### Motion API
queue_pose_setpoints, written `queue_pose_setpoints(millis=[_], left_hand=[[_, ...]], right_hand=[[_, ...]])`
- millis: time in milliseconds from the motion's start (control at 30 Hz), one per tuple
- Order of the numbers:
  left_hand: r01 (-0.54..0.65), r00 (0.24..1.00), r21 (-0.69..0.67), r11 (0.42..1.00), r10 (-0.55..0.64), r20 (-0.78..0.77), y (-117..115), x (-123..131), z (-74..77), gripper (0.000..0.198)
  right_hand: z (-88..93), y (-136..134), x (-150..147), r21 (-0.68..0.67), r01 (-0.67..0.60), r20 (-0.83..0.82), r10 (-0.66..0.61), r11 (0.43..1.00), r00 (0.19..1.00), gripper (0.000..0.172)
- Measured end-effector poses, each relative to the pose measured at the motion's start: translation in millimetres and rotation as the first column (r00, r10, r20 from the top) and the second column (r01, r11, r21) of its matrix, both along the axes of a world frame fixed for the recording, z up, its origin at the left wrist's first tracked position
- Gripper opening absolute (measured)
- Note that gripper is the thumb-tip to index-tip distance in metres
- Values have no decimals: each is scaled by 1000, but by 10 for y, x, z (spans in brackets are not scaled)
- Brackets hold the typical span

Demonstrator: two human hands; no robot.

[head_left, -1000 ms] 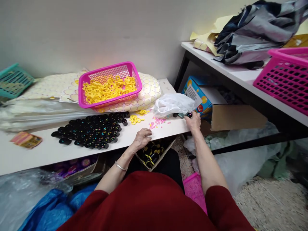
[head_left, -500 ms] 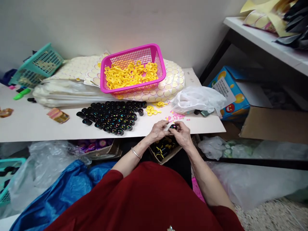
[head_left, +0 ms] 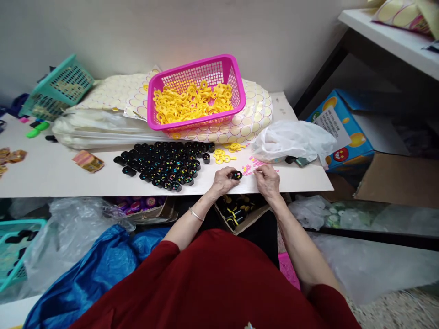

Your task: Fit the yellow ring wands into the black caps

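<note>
My left hand [head_left: 223, 181] grips a small round black cup [head_left: 237, 175] with coloured bits inside, just above the table's front edge. To its right, my right hand [head_left: 268, 183] has its fingertips pressed together at the scattered small pink rings [head_left: 247, 170]; whatever is between them is too small to make out. Many similar black cups [head_left: 164, 164] stand grouped to the left, coloured bits showing in several. Yellow ring-shaped pieces with stems [head_left: 223, 157] lie between that group and the pink rings.
A pink basket [head_left: 196, 122] of yellow pieces rests on patterned sheets at the back. Right of it lies a white plastic bag [head_left: 293, 141], near a blue carton [head_left: 343, 128]. Below the table edge is an open box [head_left: 245, 225] of black and yellow parts. Folded paper [head_left: 88, 161] lies left.
My hands have come apart. The black cup stays in my left hand, while my right hand has let go of it and moved right to the pink rings. The view has shifted slightly.
</note>
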State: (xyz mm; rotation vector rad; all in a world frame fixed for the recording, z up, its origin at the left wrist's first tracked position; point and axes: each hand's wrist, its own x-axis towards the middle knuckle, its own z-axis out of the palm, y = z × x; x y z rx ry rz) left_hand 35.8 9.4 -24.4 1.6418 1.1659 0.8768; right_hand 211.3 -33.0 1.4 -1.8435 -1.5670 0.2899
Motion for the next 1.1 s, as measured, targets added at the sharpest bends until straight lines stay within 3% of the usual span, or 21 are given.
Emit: queue_pose_setpoints(millis=[133,300,467,567,667,767,867,967,1033,1100], left_hand=[[-12,1000,61,998,12,-5,-6,-25,6,27],[38,999,89,995,-39,11,-12,-34,-6,28],[41,997,100,994,-48,65,4,-22,-17,33],[12,990,52,999,-19,140,0,-6,-7,33],[-26,956,-51,998,40,289,-16,-2,33,42],[-64,879,-177,982,140,455,-36,-29,121,51],[-76,788,-286,955,234,570,-40,-76,242,52],[-22,778,-351,936,237,582,-24,-115,364,43],[17,808,-367,930,203,553,-16,-126,433,34],[30,840,-358,933,171,515,-19,-122,490,27]], right_hand=[[210,410,-242,-162,-211,211,243,964,947,22],[302,823,-454,-383,-286,367,429,879,825,27],[211,855,-463,-403,-284,443,457,870,772,28],[228,770,-356,-364,-226,436,380,904,816,29],[314,640,-230,-330,-162,313,270,930,911,23],[399,469,-156,-304,-238,45,264,922,964,16],[438,291,-152,-258,-436,-276,367,862,888,17],[448,154,-196,-231,-536,-443,402,812,801,20],[453,89,-240,-225,-526,-455,389,820,801,20],[453,33,-294,-191,-459,-436,344,868,832,18]])
